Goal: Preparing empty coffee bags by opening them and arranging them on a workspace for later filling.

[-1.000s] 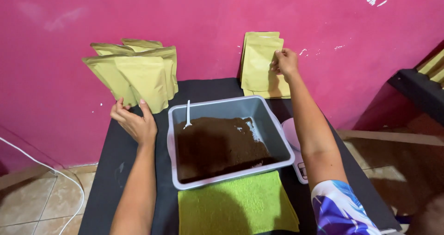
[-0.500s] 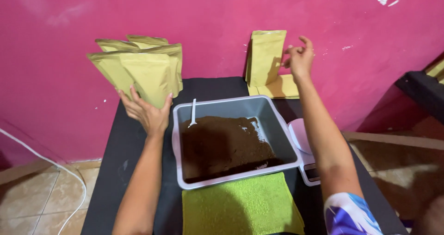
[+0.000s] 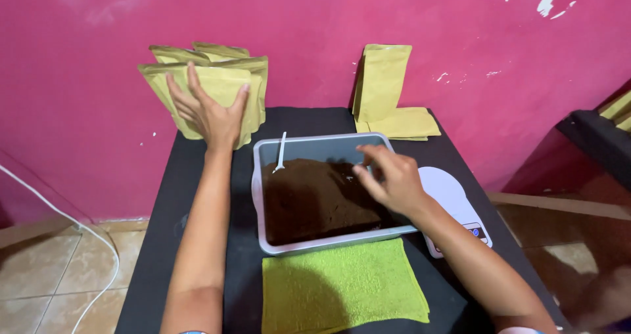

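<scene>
Yellow pouches meet the left hand's spread fingers; right hand, seemingly empty, hovers over tub.

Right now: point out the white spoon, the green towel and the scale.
white spoon (image 3: 281, 151), head view, on the handle sticking up out of the brown powder.
green towel (image 3: 342, 287), head view, middle of the cloth.
scale (image 3: 447, 188), head view, bare part of the white round platform.

Pink wall behind a black table.

Scuffed and chipped white at the wall's upper right. Below the wall, left of the table: beige floor tiles, crossed by a white cable. Right of the table: dark furniture.
</scene>
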